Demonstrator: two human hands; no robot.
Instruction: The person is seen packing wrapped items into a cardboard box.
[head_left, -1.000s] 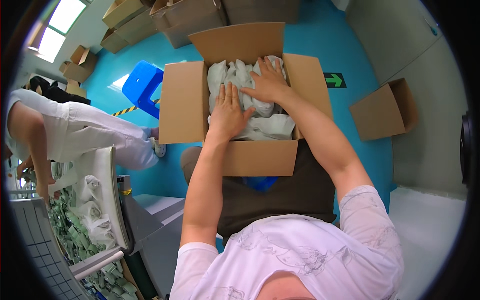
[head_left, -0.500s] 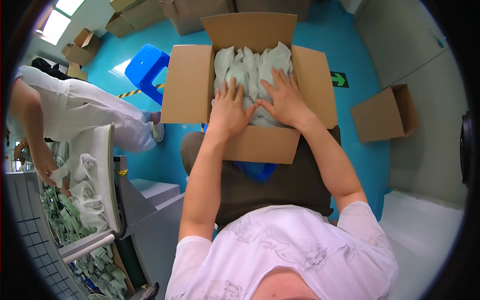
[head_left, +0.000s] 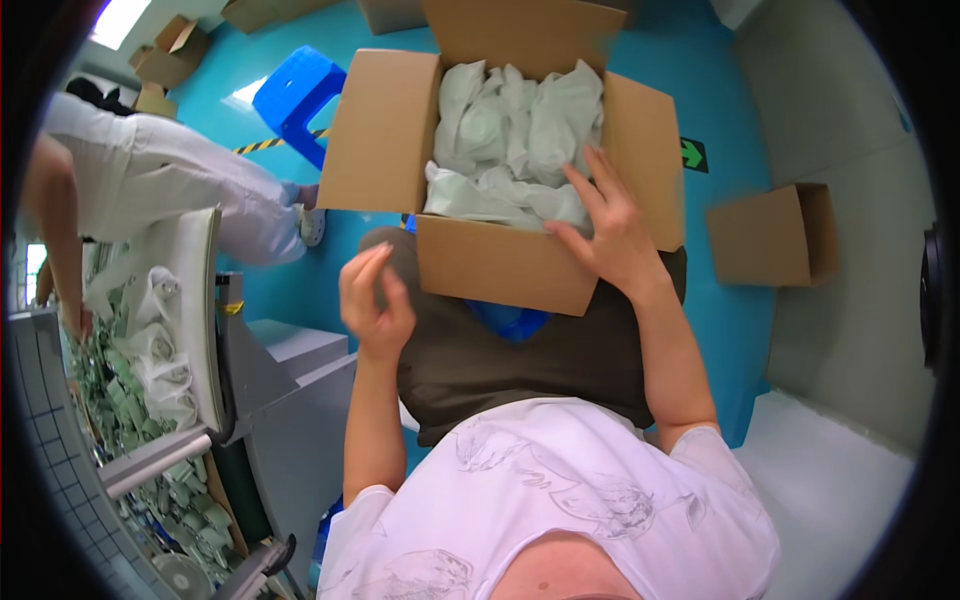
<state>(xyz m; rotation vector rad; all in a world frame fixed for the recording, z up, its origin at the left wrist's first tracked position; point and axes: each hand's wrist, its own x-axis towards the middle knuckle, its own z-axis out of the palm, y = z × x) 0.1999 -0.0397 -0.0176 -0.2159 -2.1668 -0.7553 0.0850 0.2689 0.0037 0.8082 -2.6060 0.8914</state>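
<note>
An open cardboard box (head_left: pixel 505 268) rests in front of me at my knees, flaps folded outward. Inside it lie several soft bundles in thin white wrapping (head_left: pixel 485 130), one of them crosswise along the near side. My right hand (head_left: pixel 620 235) is at the box's near right corner, fingers spread, fingertips at the wrapped bundles, grasping nothing. Lifted off the box, my left hand (head_left: pixel 377 305) hovers left of the near flap; its fingers are loosely bent, thumb apart, with nothing visible in them.
On my left, a co-worker's hand (head_left: pixel 77 322) reaches over a bin of pale green pieces (head_left: pixel 120 390), beside white wrapped bundles (head_left: pixel 158 345) on a padded ledge. A blue stool (head_left: pixel 298 85) stands beyond. Another cardboard box (head_left: pixel 757 240) sits on the right.
Both hands were pressing flat on the bundles; the left has pulled back toward me and left, the right has shifted to the box's right side. The bundle along the near side now shows.
</note>
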